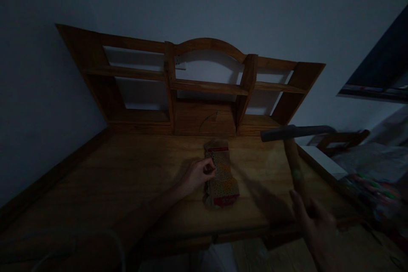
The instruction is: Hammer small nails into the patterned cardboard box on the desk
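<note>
In the head view, a claw hammer (295, 165) is raised over the right side of the desk, wooden handle down and dark metal head up. My right hand (315, 221) is wrapped round the lower handle. My left hand (202, 172) rests at the left edge of a flattened piece of printed cardboard (225, 178), thumb and forefinger closed in a pinch. Whatever is between those fingertips is too small and dark to make out. The cardboard has a dotted pattern, orange patches, red bands and torn edges.
A wooden desk (134, 170) carries a shelf unit (207, 87) along its back, against the wall. A wall socket (181, 66) shows through the shelf. To the right are a chair back (346, 137), a white box (321, 161) and plastic-wrapped items (372, 191). The room is dim.
</note>
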